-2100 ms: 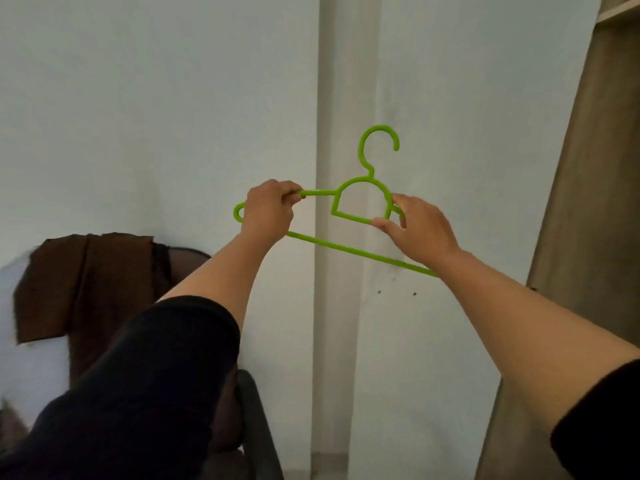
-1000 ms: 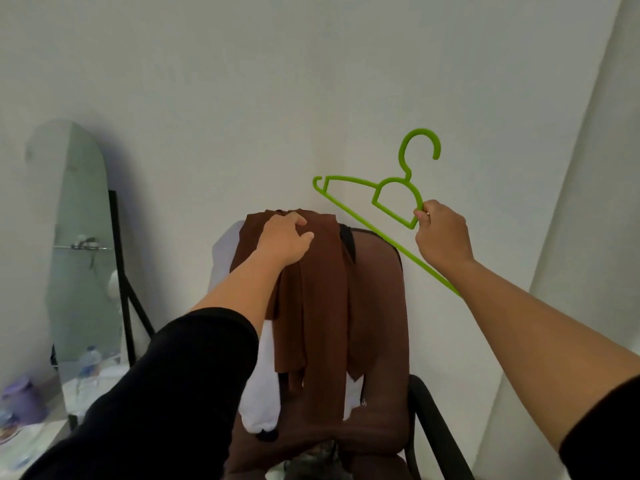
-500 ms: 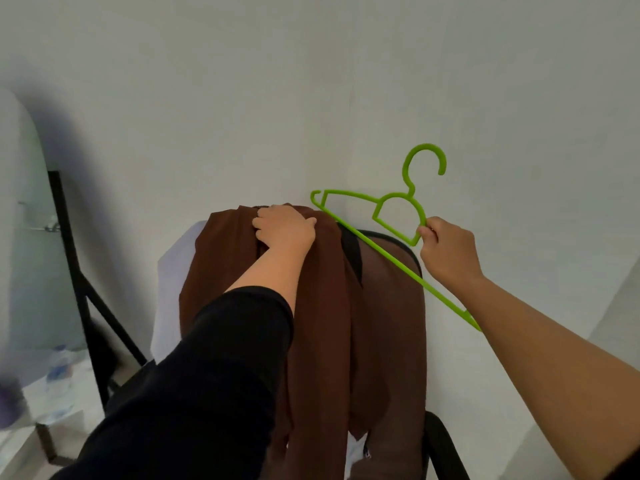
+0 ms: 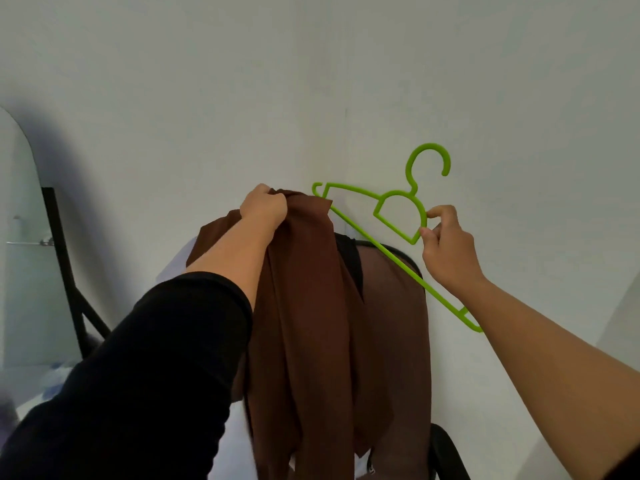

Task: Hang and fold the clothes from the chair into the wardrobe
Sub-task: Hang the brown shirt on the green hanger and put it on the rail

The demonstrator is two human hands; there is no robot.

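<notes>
A long brown garment (image 4: 311, 306) hangs in folds in front of the brown chair back (image 4: 391, 306). My left hand (image 4: 265, 207) is closed on the garment's top edge and holds it lifted above the chair. A bright green plastic hanger (image 4: 398, 216) tilts down to the right beside it, hook upward. My right hand (image 4: 446, 247) pinches the hanger at its curved neck. The hanger's left tip sits just right of the raised cloth. A white garment (image 4: 180, 261) shows behind my left arm on the chair. The wardrobe is out of view.
A white wall corner stands right behind the chair. At the left leans a rounded mirror (image 4: 17, 237) on a black stand (image 4: 65, 271). The chair's black armrest (image 4: 446, 452) shows at the lower right.
My left hand let go of the hanger, went to the chair, gripped the brown garment and has now lifted its top edge. My right hand keeps the hanger, now pinched by the fingertips.
</notes>
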